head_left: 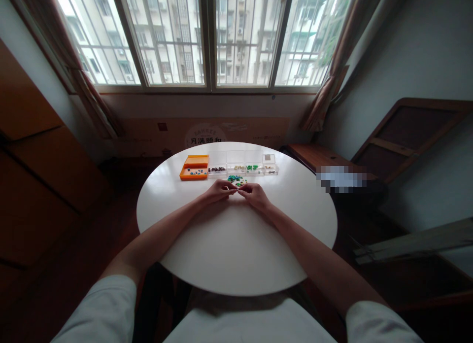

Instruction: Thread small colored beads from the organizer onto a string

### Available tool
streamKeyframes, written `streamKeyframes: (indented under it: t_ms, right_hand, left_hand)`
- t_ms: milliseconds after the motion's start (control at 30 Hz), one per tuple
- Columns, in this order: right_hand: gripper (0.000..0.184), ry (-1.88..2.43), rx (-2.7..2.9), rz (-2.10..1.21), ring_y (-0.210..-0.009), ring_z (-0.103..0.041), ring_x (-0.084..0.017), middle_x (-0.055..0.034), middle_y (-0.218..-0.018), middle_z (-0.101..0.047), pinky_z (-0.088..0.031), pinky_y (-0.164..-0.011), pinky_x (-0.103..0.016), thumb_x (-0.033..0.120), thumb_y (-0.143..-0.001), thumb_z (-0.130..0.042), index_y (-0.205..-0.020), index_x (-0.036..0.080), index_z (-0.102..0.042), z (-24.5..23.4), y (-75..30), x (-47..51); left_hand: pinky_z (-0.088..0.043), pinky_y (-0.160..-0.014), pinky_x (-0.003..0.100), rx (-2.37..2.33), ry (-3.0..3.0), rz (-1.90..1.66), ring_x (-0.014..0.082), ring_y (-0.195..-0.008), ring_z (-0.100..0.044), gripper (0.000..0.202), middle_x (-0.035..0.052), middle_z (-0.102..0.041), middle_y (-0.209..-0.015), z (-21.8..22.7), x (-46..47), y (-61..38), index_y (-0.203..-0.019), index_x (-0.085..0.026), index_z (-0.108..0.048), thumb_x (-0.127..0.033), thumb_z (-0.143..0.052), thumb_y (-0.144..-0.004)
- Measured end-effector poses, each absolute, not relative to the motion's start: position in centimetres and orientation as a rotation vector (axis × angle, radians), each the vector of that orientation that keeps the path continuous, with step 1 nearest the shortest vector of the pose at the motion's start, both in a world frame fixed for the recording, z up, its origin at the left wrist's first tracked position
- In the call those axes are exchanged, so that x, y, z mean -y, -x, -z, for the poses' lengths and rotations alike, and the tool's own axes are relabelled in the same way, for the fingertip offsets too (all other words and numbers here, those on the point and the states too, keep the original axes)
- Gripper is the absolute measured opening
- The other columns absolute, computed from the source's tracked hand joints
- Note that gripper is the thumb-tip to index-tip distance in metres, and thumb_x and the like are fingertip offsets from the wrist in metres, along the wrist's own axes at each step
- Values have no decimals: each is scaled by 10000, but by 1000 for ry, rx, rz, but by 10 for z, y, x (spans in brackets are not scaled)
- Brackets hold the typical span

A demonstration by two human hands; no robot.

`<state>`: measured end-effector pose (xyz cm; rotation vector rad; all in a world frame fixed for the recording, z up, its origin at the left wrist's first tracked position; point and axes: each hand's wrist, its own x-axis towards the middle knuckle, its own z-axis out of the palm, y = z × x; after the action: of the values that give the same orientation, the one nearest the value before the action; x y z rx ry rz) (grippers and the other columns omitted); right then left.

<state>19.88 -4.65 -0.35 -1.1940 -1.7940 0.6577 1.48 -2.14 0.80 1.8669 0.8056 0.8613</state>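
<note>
My left hand (220, 190) and my right hand (254, 195) meet fingertip to fingertip low over the white round table. Both are closed in a pinch, and whatever lies between the fingertips is too small to name. Just beyond them is a loose pile of small green, blue and yellowish pieces (235, 178). Behind the pile stands a row of clear plastic boxes (226, 169) with lids raised, holding dark, pale and green pieces in separate boxes. At the row's left end an open orange box (195, 178) contains several small blue pieces.
The white round table (229, 249) reaches from my lap toward a barred window (210, 42). A long cardboard box (148, 136) stands below the window. To the right are a wooden bench (314, 153) and a leaning wooden frame (402, 141); an orange-brown cabinet (37, 151) is at left.
</note>
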Motion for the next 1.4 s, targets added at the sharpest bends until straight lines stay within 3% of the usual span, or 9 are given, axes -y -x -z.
streamKeyframes:
  t_ms: [1400]
  right_hand:
    - [269, 1178, 1724, -724, -528, -523, -127, -32, -576, -607, -403, -495, -234, 389, -696, -625, -701, 124, -668, -1, -196, 50]
  left_hand:
    - [-382, -425, 160, -772, -1852, -854, 64, -475, -509, 426, 39, -609, -621, -4, 15, -12, -912, -78, -692, -446, -652, -700]
